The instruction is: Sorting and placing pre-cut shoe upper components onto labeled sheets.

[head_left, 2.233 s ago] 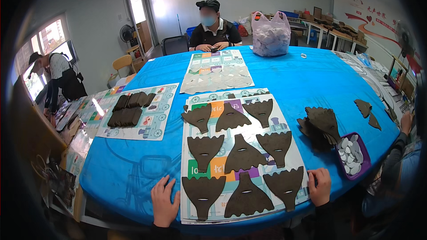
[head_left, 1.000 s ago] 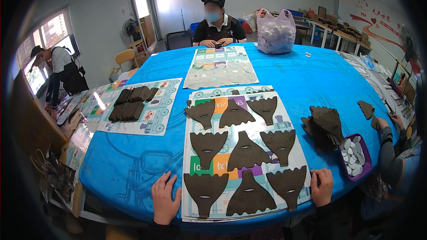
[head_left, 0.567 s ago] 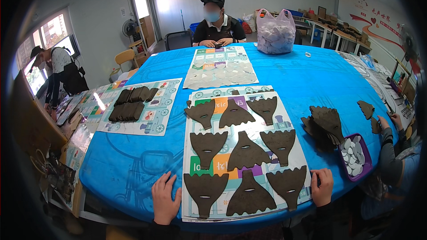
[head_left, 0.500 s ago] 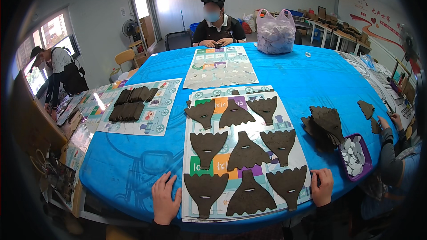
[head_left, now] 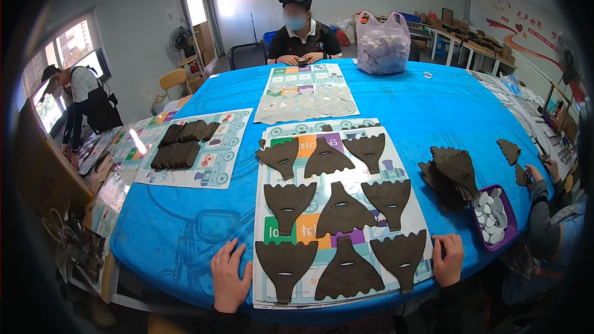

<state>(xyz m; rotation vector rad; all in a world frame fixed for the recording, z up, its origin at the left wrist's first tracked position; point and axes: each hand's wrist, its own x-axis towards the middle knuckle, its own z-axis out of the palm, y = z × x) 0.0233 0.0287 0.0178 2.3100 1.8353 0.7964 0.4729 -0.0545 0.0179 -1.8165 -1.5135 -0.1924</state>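
Head view, mat: I see one printed mat on the blue table, near edge.
Cutouts: nine dark brown fan-shaped pieces, three rows of three.
Left hand: flat, fingers spread, holding nothing, at the mat's left edge.
Right hand: fingers loosely curled, nothing held, on the mat's right corner.
Beside: one pile of brown pieces; one purple tray of white discs.

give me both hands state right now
Left hand: open, flat on the blue tablecloth, holding nothing.
Right hand: open, resting at the printed mat edge, holding nothing.
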